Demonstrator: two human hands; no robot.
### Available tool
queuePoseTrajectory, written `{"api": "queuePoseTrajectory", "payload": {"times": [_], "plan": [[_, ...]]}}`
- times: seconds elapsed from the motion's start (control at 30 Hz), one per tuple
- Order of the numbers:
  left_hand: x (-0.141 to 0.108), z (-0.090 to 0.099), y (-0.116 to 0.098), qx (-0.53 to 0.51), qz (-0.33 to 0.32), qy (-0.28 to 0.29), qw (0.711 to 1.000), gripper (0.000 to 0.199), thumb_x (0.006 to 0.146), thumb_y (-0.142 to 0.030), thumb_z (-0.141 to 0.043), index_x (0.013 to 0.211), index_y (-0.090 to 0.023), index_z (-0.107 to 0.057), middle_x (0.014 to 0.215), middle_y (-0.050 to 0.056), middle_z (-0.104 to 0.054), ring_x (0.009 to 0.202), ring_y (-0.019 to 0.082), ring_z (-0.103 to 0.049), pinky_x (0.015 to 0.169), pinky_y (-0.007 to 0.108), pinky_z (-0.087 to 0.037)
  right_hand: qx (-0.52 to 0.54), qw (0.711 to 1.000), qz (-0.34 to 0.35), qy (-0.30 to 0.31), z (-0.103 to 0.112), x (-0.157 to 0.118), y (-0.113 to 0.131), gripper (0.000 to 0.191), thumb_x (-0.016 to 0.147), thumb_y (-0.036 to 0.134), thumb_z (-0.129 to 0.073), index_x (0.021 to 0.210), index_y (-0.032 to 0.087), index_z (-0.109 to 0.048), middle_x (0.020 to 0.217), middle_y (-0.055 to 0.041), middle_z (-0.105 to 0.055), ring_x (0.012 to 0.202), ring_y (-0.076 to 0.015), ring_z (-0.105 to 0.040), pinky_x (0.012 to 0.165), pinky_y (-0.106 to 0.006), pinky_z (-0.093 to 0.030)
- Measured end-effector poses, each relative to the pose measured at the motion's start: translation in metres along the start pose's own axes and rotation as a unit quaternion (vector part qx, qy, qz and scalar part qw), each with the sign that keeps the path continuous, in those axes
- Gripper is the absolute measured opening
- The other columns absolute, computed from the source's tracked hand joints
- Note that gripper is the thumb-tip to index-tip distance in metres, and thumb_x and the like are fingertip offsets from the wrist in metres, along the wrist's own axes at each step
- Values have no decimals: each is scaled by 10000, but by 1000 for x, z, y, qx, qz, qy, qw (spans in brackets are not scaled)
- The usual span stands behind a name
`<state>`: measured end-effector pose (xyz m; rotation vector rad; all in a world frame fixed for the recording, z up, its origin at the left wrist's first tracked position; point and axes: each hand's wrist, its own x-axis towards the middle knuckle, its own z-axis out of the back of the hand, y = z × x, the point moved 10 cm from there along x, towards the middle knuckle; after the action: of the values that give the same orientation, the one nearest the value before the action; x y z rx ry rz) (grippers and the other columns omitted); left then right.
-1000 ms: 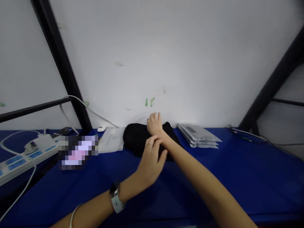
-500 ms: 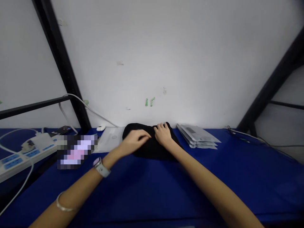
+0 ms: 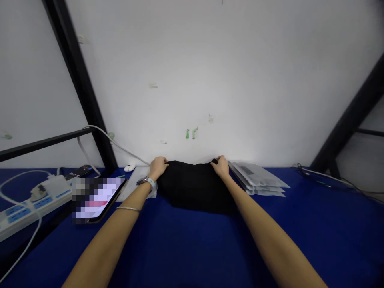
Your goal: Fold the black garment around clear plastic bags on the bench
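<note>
Showing a folded black cloth garment (image 3: 195, 187) lying flat at lower center of the frame, on a blue-covered surface (image 3: 330, 232). Two bare arms reach in from the bottom edge. The left hand (image 3: 158, 168) sits at the garment's far left corner and the right hand (image 3: 221, 167) at its far right corner, both curled closed over the fabric. A white watch (image 3: 149, 182) circles the left wrist, with a thin metal bangle (image 3: 128, 209) further up the forearm.

Just left of the garment, a white flat packet (image 3: 133, 184) lies partly beneath the left wrist. Beside it is a device with a pixelated screen (image 3: 99, 198). Touching the garment's right side, a stack of clear plastic packets (image 3: 255, 178) rests on the surface. A white power strip (image 3: 33, 204) sits at the far left.
</note>
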<state>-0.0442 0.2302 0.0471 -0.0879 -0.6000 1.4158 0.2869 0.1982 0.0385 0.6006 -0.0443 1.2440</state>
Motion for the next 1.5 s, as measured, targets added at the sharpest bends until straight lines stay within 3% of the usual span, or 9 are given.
{"api": "queuePoseTrajectory", "payload": {"times": [0.2, 0.47, 0.67, 0.77, 0.9, 1.0, 1.1, 1.27, 1.5], "plan": [[-6, 11, -6, -23, -7, -46, 999, 172, 779, -141, -529, 855, -194, -674, 928, 48, -691, 924, 197, -619, 822, 297, -461, 49, 997, 39, -37, 7, 3, 8, 132, 793, 179, -495, 879, 198, -594, 845, -68, -641, 896, -233, -583, 810, -349, -403], [-37, 48, -17, -104, -102, -75, 986, 101, 776, -181, -519, 820, -201, -608, 921, 32, -659, 939, 194, -600, 904, 328, -448, 189, 969, 139, -77, 48, -16, 6, 89, 733, 228, -440, 790, 211, -507, 976, -93, -621, 902, -220, -565, 827, -349, -427], [-72, 68, -19, -133, -181, -23, 974, 90, 755, -169, -497, 788, -207, -572, 1100, 40, -616, 1090, 216, -538, 1011, 402, -379, 334, 908, 246, 61, 89, -65, 1, 54, 760, 268, -444, 723, 229, -436, 1106, -73, -655, 1001, -220, -571, 860, -370, -419], [-94, 61, -25, -82, -236, 58, 967, 99, 755, -162, -493, 755, -204, -583, 1283, 40, -530, 1244, 232, -422, 1076, 420, -303, 290, 901, 282, 153, 95, -89, 4, 72, 764, 235, -443, 695, 230, -422, 967, -58, -681, 954, -218, -591, 845, -371, -428], [-114, 47, -24, -19, -236, 185, 954, 148, 732, -142, -505, 748, -216, -633, 1394, 14, -453, 1338, 243, -314, 1098, 418, -277, 149, 903, 316, 249, 80, -112, 4, 78, 723, 153, -456, 687, 219, -478, 861, -39, -676, 829, -210, -609, 776, -360, -448], [-115, 44, -24, -6, -224, 212, 951, 225, 703, -109, -502, 780, -242, -666, 1416, -18, -452, 1332, 219, -345, 1094, 363, -295, 101, 931, 298, 186, 83, -106, 4, 174, 710, 116, -446, 815, 211, -547, 908, -54, -674, 856, -220, -615, 801, -363, -454], [-99, 51, -22, -57, -186, 130, 972, 340, 752, -116, -450, 987, -261, -647, 1378, -9, -503, 1258, 181, -446, 1061, 306, -333, 91, 955, 276, 64, 90, -104, 18, 328, 812, 166, -418, 1112, 187, -549, 1122, -101, -644, 1042, -243, -586, 924, -397, -426], [-78, 40, 13, 26, 12, 20, 999, 296, 855, -324, -501, 1091, -210, -639, 1236, 96, -611, 1195, 303, -490, 991, 424, -364, 8, 937, 341, 77, 38, -135, 78, 537, 949, 407, -344, 1434, 175, -358, 1497, -114, -354, 1397, -258, -270, 1112, -458, -257], [-83, 25, 19, 69, 20, 55, 996, 214, 777, -383, -614, 920, -239, -678, 1274, 90, -574, 1205, 388, -417, 946, 572, -308, -48, 918, 345, 188, -28, -161, 98, 590, 978, 510, -238, 1469, 191, -310, 1536, -136, -246, 1421, -289, -178, 1124, -468, -220]]}}
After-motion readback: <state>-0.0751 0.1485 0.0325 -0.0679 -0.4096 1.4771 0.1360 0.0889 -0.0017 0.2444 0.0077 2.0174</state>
